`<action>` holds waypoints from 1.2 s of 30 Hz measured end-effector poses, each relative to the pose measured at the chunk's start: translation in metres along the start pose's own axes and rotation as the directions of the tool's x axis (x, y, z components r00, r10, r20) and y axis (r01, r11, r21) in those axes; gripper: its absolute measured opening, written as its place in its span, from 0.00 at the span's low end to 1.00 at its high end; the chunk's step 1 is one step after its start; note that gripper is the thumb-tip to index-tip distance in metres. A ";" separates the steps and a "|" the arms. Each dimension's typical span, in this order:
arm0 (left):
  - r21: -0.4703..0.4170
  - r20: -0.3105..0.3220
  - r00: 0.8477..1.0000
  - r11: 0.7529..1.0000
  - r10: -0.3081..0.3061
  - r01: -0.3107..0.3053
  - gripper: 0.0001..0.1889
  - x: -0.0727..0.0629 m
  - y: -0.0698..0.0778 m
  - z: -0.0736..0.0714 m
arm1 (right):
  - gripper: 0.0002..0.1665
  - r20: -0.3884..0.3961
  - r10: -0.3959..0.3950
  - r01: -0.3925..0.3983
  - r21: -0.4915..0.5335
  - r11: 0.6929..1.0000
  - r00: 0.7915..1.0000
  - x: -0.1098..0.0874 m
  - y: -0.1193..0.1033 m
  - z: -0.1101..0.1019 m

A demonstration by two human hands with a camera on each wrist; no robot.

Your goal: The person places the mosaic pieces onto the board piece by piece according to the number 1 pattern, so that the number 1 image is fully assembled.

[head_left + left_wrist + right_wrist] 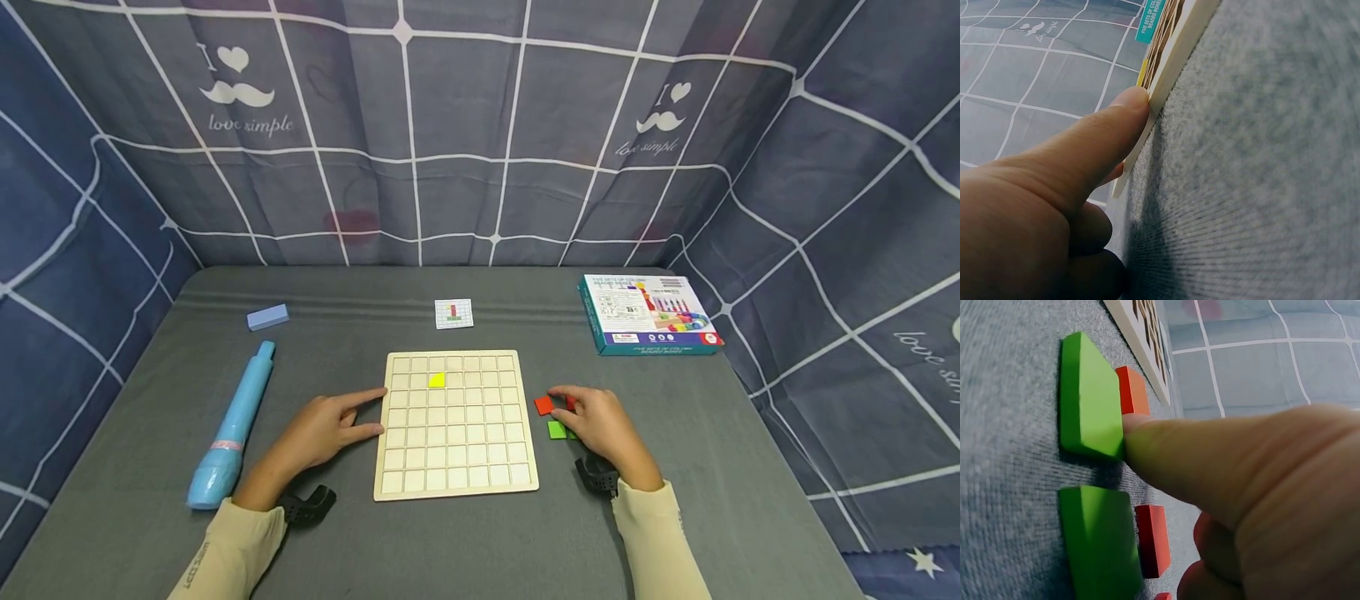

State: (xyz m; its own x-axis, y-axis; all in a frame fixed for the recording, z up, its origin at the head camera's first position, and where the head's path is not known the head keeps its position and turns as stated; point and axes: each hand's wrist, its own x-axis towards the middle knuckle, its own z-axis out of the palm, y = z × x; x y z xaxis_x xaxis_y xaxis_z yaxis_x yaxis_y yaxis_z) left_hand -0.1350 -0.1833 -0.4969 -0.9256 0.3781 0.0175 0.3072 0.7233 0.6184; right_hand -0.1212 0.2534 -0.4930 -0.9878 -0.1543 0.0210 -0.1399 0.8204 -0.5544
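A wooden grid board (454,495) lies mid-table with one yellow square tile (437,380) in an upper cell. My left hand (330,427) touches the board's left edge with straight thumb and index finger; its other fingers are curled under. Right of the board, my right hand (597,421) has its thumb and index fingertip at an orange-red tile (543,406), which lies flat. In the right wrist view the thumb tip overlaps that tile's near end, beside a green tile (1090,400). A second green tile (1100,544) and a red tile (1153,541) lie below the hand.
Behind the board lies a small pattern card (453,313) with red and green marks. A boxed game (651,315) sits at the back right. On the left are a blue block (267,317) and a light-blue bottle-shaped object (234,433). Grey checked curtains (450,100) enclose the table.
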 end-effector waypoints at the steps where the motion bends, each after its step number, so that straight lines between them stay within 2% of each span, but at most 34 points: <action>1: -0.001 -0.002 1.000 1.000 -0.001 0.001 0.31 0.000 0.000 0.000 | 0.19 0.002 -0.002 0.002 0.004 1.000 1.000 0.000 0.000 0.000; 8: -0.002 0.007 1.000 1.000 -0.001 0.001 0.31 0.001 0.000 0.000 | 0.19 0.018 -0.005 0.004 0.021 1.000 1.000 -0.002 0.000 -0.001; 15: 0.005 -0.013 1.000 1.000 0.006 -0.006 0.31 0.001 -0.002 0.001 | 0.17 0.009 -0.028 0.028 0.016 0.999 1.000 0.000 -0.001 0.000; 22: 0.012 0.003 1.000 1.000 0.000 0.000 0.31 0.001 -0.001 0.001 | 0.17 0.011 -0.032 0.032 0.003 0.999 0.999 0.000 -0.003 0.000; 36: 0.003 -0.016 1.000 1.000 0.020 -0.020 0.30 0.000 0.000 0.000 | 0.16 -0.052 -0.097 0.096 -0.013 0.995 0.994 0.003 -0.011 0.000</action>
State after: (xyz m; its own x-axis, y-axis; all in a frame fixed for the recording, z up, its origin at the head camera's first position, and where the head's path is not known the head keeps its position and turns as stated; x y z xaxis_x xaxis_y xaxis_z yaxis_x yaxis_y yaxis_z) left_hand -0.1347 -0.1834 -0.4970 -0.9228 0.3829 0.0426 0.3260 0.7173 0.6157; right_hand -0.1225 0.2438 -0.4873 -0.9719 -0.2040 0.1178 -0.2351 0.8091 -0.5387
